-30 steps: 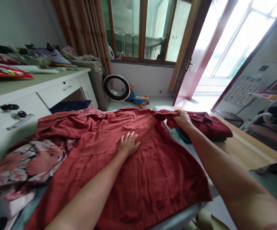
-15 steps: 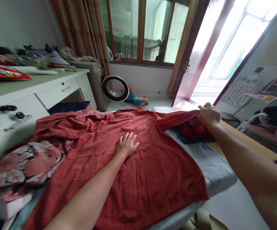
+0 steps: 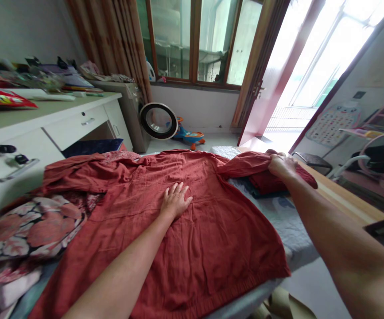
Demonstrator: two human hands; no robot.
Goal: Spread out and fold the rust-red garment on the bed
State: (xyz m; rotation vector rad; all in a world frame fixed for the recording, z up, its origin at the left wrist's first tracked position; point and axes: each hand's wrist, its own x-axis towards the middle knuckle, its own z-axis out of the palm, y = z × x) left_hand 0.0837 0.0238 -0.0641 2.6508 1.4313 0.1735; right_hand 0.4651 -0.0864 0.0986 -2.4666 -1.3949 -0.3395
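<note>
Head view, left to right: a red packet (image 3: 5, 98) lay on a cluttered desk (image 3: 108, 100) with white drawers (image 3: 75, 128). Floral cloth (image 3: 35, 230) sat bunched in front of the desk, right up against the red garment (image 3: 218, 239). Garment was spread over a pale cover (image 3: 294, 230), body mostly flat with wrinkles, gathered hem toward the camera. Its left-side sleeve (image 3: 72, 175) was crumpled outward, just beyond the floral cloth. Washing machine (image 3: 133, 110) stood past the desk, round door (image 3: 158, 121) swung open.

Left hand (image 3: 175, 201) was palm down on the upper middle of the garment, fingers loosely spread, nothing gripped; fabric lay directly beneath it and reached out on all sides. Blue toy (image 3: 192, 136) was on the floor beyond the garment's far edge, below the window (image 3: 195, 44).

Right-side sleeve (image 3: 248, 165) ran out from the garment body to the right hand (image 3: 282, 166), which was clamped on the sleeve end. Hands were well apart, garment shoulder between them. Folded dark red cloth (image 3: 306, 177) lay just under and beside the right hand; sleeve and forearm blocked part of it, so probably a small stack, hard to be sure. Wooden tabletop (image 3: 347, 199) extended past it, near a dark stool (image 3: 313, 161). Wall chart (image 3: 333, 126) hung at far right.
</note>
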